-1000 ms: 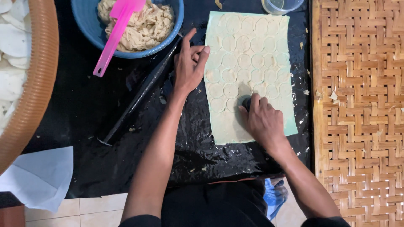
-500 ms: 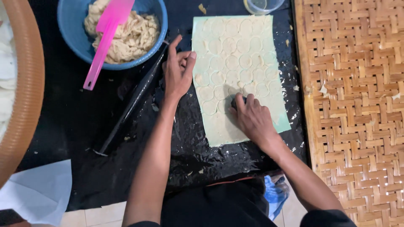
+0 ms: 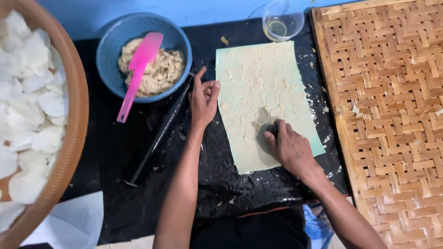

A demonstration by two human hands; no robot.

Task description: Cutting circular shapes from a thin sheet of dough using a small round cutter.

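Cutting rounds from dough sheet [image 3: 272, 74], on black mat at 1 o'clock.
R hand [image 3: 290, 148] fingers clamped on round cutter [image 3: 273, 130], pressing sheet at 5 o'clock edge. L hand [image 3: 204, 99] fingers together, flat at 9 o'clock edge. Risk: sheet slips if L hand lifts; rounds overlap.

Pale green dough sheet [image 3: 265, 103] with circle imprints, black plastic sheet [image 3: 115, 157] beneath it, blue bowl [image 3: 110, 50] left of it, pink spatula [image 3: 138, 74], tan woven mat [image 3: 392, 115] right of it.
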